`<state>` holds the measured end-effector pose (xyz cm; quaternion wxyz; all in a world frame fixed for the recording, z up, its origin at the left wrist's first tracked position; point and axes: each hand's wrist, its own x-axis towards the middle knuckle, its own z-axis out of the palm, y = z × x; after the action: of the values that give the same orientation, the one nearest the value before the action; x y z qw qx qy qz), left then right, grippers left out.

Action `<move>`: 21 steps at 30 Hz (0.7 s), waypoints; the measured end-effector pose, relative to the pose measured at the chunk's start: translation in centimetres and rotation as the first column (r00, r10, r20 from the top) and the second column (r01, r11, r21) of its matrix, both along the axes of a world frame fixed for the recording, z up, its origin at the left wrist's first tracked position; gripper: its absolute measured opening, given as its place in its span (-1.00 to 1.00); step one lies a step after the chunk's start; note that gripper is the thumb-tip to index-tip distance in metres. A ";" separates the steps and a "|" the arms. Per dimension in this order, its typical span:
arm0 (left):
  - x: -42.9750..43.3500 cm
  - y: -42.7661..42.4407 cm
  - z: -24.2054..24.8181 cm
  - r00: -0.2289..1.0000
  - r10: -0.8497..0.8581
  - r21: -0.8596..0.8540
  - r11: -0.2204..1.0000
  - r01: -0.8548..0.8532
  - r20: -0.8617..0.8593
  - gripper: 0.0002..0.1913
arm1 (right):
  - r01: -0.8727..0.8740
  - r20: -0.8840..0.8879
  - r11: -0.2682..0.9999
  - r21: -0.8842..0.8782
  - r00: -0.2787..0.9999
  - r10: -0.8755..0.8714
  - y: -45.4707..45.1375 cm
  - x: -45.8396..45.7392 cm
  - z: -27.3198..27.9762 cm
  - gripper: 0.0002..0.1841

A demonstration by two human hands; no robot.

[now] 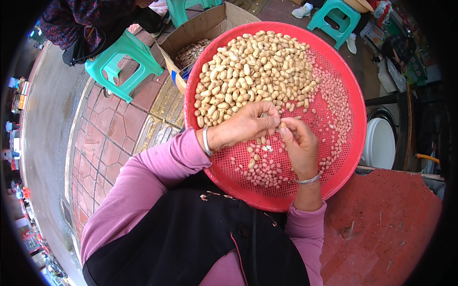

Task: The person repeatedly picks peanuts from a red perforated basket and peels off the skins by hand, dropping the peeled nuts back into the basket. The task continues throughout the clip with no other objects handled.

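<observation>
My left hand [250, 123] and my right hand [301, 148] meet over a round red plastic sieve tray [352, 157]. A peanut in its shell [283, 124] is pinched at the fingertips where the two hands come together, partly hidden by them. Beyond my hands lies a big heap of unshelled peanuts [250, 73]. Shelled pink peanut kernels [266, 173] are gathered on the mesh nearer to me, with a few whole pods among them. More loose kernels [336, 98] spread along the tray's right side.
A cardboard box [200, 26] holding empty peanut shells [191, 53] stands behind the tray. Green plastic stools [123, 66] are on the paving at left and far right; a person [77, 26] is by the left one. To the right are a white bucket [381, 143] and a red board [383, 221].
</observation>
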<state>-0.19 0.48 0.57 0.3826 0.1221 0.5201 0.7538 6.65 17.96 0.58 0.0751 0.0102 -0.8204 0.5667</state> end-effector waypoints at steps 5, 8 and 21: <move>-0.4 -0.1 -0.4 0.992 0.031 0.039 0.999 -0.035 0.119 -0.92 | 0.027 -0.109 0.988 0.154 0.994 -0.010 -0.1 0.0 0.4 -0.83; -0.3 -0.1 -0.1 0.992 0.027 0.018 0.999 -0.030 0.123 -0.92 | 0.035 -0.158 0.977 0.208 0.987 -0.001 -0.5 0.0 1.0 -0.83; -0.2 -0.3 -0.3 0.993 -0.101 -0.076 0.992 0.106 0.063 -0.85 | -0.011 -0.280 0.964 0.267 0.956 0.088 -0.2 -0.2 0.6 -0.77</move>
<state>-0.38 0.19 0.28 0.4409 0.1112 0.5309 0.7151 6.42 17.73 1.15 0.1778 0.1233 -0.8678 0.4473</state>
